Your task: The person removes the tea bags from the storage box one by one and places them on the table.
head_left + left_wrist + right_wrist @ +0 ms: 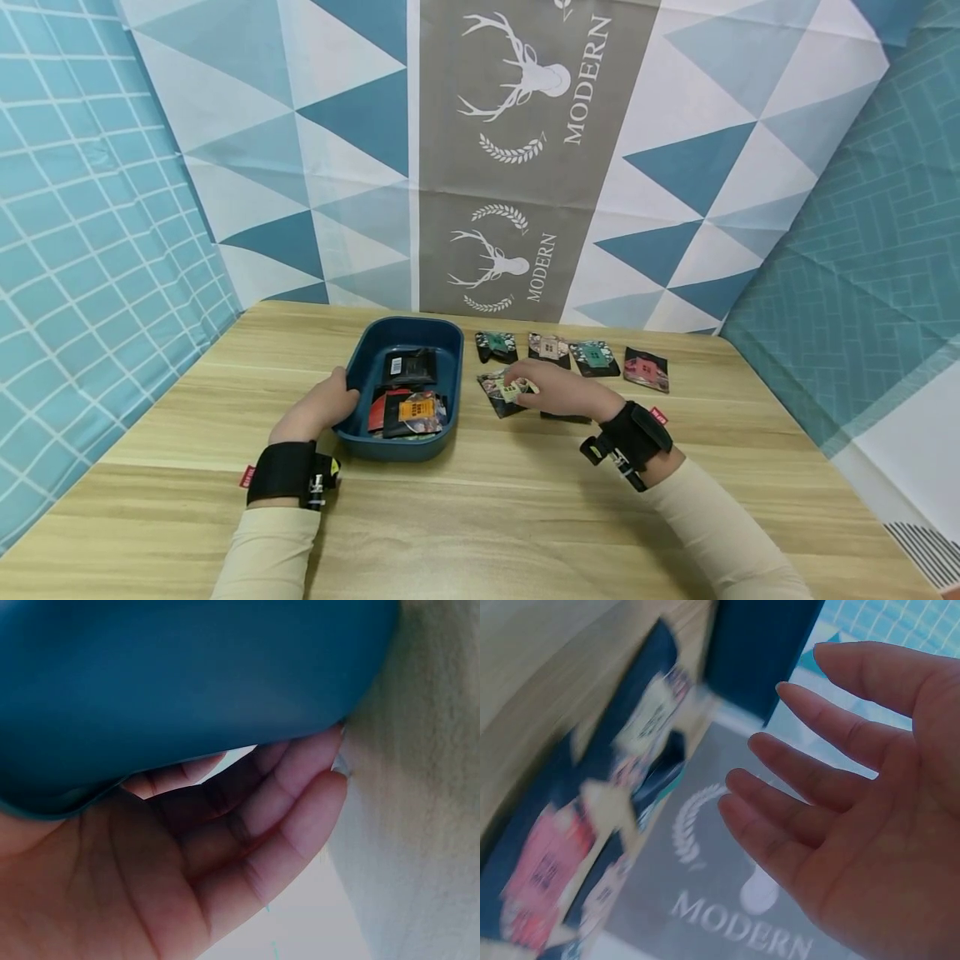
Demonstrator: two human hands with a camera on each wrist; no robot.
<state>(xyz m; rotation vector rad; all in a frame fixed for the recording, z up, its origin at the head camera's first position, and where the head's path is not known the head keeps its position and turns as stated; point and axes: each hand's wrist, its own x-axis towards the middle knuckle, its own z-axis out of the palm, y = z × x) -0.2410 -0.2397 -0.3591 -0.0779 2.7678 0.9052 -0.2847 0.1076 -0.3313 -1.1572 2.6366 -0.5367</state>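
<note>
Left hand [317,406] curled, gripping left wall of blue bin [397,451] on table [465,533]. Right hand [561,388] loosely spread, holding nothing, over green-labelled packet [496,392] right of bin. Orange-labelled packet [414,411] inside bin.

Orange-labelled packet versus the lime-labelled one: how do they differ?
The orange-labelled packet lies in the blue tub; the lime-labelled packet lies on the table. In the head view, the right hand partly covers the lime-labelled packet, while no hand covers the orange-labelled packet. Both show black and a coloured label.
</note>
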